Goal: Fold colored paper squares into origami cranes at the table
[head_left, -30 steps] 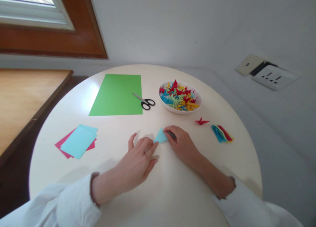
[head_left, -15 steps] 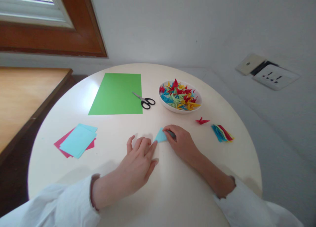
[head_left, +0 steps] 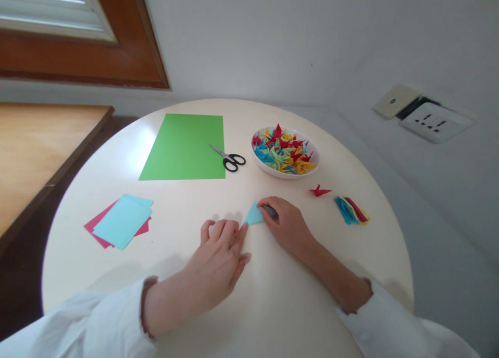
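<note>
A small folded piece of light blue paper (head_left: 254,214) lies on the white table in front of me, its visible part roughly triangular. My left hand (head_left: 216,256) rests at its left corner, index fingertip touching it. The thumb is held apart and the other fingers are loosely bent, with nothing gripped. At the paper's right side, my right hand (head_left: 286,220) pinches the edge between closed fingers, covering that end. A dark grey patch shows between its thumb and fingers; I cannot make out whether it is a thing or shadow.
Beyond the hands are black-handled scissors (head_left: 230,159), partly on a green sheet (head_left: 185,150), and a white bowl (head_left: 268,172) of coloured paper cranes. One red crane (head_left: 319,191) and a bundle of coloured paper pieces (head_left: 351,211) lie right. Blue sheets (head_left: 123,220) over pink ones lie left.
Almost nothing differs. The fingers of my left hand have shifted very slightly, while the paper and my right hand keep their places.
</note>
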The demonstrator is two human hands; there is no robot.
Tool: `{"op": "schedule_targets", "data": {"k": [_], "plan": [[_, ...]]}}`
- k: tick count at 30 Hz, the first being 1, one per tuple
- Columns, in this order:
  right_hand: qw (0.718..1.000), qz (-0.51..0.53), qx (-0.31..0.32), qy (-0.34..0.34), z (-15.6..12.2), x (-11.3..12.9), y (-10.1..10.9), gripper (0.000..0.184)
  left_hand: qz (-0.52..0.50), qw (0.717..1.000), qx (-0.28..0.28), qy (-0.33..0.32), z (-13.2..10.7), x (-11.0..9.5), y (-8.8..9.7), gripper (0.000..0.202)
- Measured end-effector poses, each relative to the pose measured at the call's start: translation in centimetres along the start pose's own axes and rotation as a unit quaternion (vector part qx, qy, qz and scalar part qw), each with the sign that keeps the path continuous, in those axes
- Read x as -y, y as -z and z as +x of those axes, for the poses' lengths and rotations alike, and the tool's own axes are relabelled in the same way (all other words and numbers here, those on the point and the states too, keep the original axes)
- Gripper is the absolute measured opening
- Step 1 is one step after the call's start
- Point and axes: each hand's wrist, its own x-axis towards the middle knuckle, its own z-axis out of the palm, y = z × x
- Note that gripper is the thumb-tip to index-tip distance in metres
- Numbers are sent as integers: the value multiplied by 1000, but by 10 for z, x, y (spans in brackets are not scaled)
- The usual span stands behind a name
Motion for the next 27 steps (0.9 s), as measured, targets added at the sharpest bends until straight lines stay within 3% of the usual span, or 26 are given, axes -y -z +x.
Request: {"op": "schedule_targets", "data": {"k": [9,27], "plan": [[999,19,-5,-30,-1,0,2,10,17,1000,5,-1,0,-1,1,45],[1000,0,-2,-14,0,-1,0,9,22,1000,3,0,0,-1,0,46]]}}
